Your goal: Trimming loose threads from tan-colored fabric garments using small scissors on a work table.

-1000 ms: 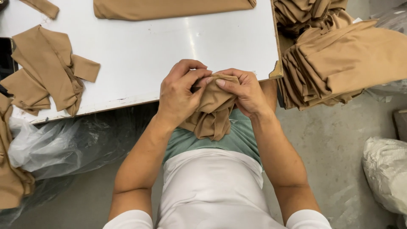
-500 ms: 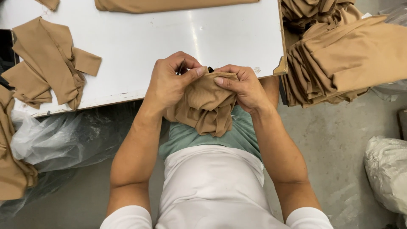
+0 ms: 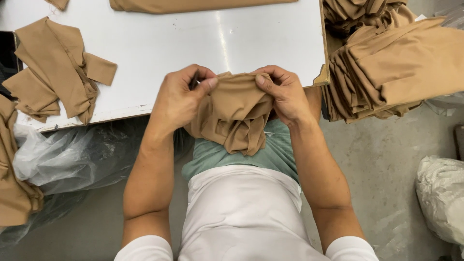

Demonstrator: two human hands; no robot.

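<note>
both hands grip a bunched tan stretch-fabric piece (image 3: 234,113) at the near edge of the white table (image 3: 193,43). the left hand (image 3: 181,99) pinches its top edge; the right hand (image 3: 286,94) clenches the other side. a stack of tan fabric pieces (image 3: 391,67) sits to the right.

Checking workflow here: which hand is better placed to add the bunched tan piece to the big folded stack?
Right, probably: the right hand grips the tan piece nearest the folded stack; the left hand is farther away.
</note>
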